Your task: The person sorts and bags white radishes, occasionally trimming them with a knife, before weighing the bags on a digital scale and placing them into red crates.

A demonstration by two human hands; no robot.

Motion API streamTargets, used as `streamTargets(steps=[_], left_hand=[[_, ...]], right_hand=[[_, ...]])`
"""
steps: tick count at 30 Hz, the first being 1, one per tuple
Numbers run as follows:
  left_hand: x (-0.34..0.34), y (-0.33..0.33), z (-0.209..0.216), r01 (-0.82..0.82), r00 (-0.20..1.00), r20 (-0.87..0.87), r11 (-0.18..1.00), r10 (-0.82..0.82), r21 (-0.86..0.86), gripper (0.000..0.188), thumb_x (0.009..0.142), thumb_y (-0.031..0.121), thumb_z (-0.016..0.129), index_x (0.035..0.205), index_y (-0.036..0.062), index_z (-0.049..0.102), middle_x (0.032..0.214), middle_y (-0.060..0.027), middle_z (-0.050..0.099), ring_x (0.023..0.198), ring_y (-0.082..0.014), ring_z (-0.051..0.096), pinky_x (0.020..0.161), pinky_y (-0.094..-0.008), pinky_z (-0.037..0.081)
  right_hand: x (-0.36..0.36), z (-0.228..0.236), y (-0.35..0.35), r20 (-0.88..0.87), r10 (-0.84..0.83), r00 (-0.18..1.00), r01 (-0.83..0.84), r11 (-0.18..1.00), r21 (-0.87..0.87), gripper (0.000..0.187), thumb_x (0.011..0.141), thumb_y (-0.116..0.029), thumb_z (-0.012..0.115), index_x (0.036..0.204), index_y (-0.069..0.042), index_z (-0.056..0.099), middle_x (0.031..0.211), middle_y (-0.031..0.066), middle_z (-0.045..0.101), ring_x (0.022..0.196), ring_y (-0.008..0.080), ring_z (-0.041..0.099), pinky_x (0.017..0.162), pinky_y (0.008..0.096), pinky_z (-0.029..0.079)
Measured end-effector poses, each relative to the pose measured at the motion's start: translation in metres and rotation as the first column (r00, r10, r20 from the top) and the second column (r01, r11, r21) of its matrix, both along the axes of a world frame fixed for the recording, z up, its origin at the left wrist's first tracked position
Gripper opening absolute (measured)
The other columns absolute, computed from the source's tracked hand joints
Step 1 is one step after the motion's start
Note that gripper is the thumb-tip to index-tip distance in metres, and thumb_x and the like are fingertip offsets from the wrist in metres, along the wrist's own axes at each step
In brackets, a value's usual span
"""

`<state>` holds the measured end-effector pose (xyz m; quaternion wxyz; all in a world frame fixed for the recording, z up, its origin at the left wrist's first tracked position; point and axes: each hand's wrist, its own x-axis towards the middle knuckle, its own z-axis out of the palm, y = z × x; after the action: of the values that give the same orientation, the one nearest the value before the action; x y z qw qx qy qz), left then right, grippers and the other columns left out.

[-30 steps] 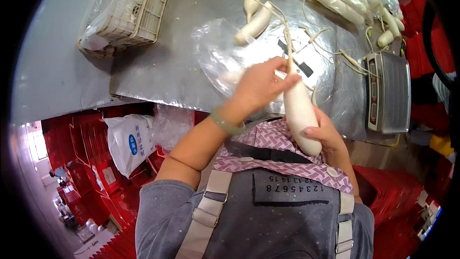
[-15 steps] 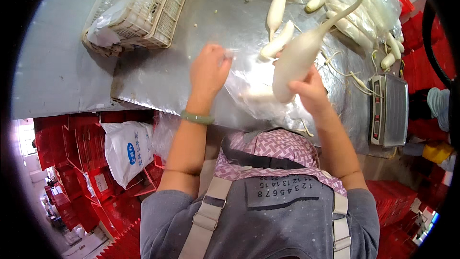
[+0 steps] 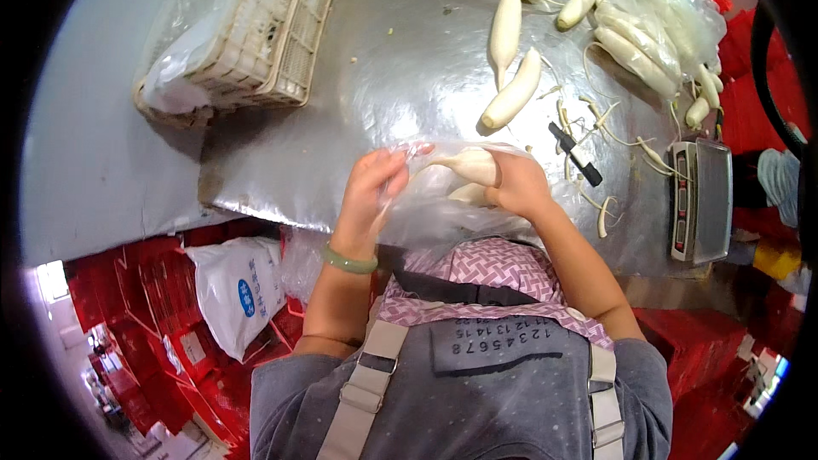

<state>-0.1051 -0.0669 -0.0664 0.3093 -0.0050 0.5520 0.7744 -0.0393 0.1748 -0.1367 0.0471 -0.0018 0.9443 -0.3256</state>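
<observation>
Close to the table's near edge lies a clear plastic bag [image 3: 417, 215]. My left hand [image 3: 371, 187], with a green bangle on the wrist, is closed on the bag's mouth at its left side. My right hand [image 3: 521, 183] reaches into the bag, its fingers wrapped round a white radish [image 3: 474, 165] whose thin root end points left. Below it, inside the bag, another white radish [image 3: 469, 194] shows in part. Beyond my hands, a loose white radish [image 3: 515, 89] lies on the metal table [image 3: 400, 60], touching a second loose radish [image 3: 505, 30].
A white plastic crate [image 3: 285, 43] stands at the far left. Bagged radishes [image 3: 652, 38] are piled at the far right, near a digital scale [image 3: 714, 200]. A black-and-silver tool [image 3: 575, 153] lies among trimmed root strands [image 3: 601, 119]. A white sack [image 3: 243, 290] hangs below the table.
My right hand has brought the radish down and left into the bag, its root end now turned left. My left hand has lowered to the bag's mouth. The black-and-silver tool has come into sight.
</observation>
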Motion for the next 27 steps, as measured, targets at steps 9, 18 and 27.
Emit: streamTargets(steps=[9, 18, 27], left_hand=[[-0.020, 0.001, 0.044, 0.048, 0.948, -0.301, 0.983, -0.101, -0.178, 0.043, 0.086, 0.004, 0.057, 0.128, -0.0018, 0.054, 0.071, 0.0022, 0.055, 0.061, -0.0042, 0.049, 0.057, -0.0182, 0.038], [-0.027, 0.006, 0.004, 0.567, 0.774, -0.201, 0.798, -0.601, -0.205, 0.041, 0.084, 0.005, 0.059, 0.125, 0.0036, 0.058, 0.072, -0.0019, 0.061, 0.061, -0.0074, 0.055, 0.056, -0.0218, 0.043], [-0.046, 0.018, -0.004, 0.587, 0.672, -0.106, 0.615, -0.733, -0.527, 0.037, 0.085, 0.022, 0.062, 0.122, 0.0174, 0.060, 0.082, -0.0121, 0.066, 0.062, -0.0189, 0.062, 0.059, -0.0305, 0.047]], right_hand=[[-0.001, 0.012, 0.007, 0.277, -0.028, 0.960, -0.053, 0.959, 0.280, 0.054, 0.078, -0.019, 0.062, 0.122, 0.009, 0.048, 0.110, 0.0241, 0.062, 0.097, 0.0362, 0.063, 0.086, 0.0403, 0.049], [-0.015, 0.065, 0.052, 0.295, -0.234, 0.927, 0.341, 0.853, -0.396, 0.025, 0.087, -0.015, 0.061, 0.108, -0.002, 0.066, 0.078, 0.0079, 0.068, 0.073, 0.0105, 0.061, 0.067, 0.0260, 0.050], [-0.124, -0.073, 0.078, 0.443, -0.635, 0.633, 0.706, 0.708, 0.005, 0.081, 0.077, -0.055, 0.065, 0.123, 0.010, 0.044, 0.104, 0.0225, 0.066, 0.095, 0.0300, 0.066, 0.085, 0.0367, 0.049]])
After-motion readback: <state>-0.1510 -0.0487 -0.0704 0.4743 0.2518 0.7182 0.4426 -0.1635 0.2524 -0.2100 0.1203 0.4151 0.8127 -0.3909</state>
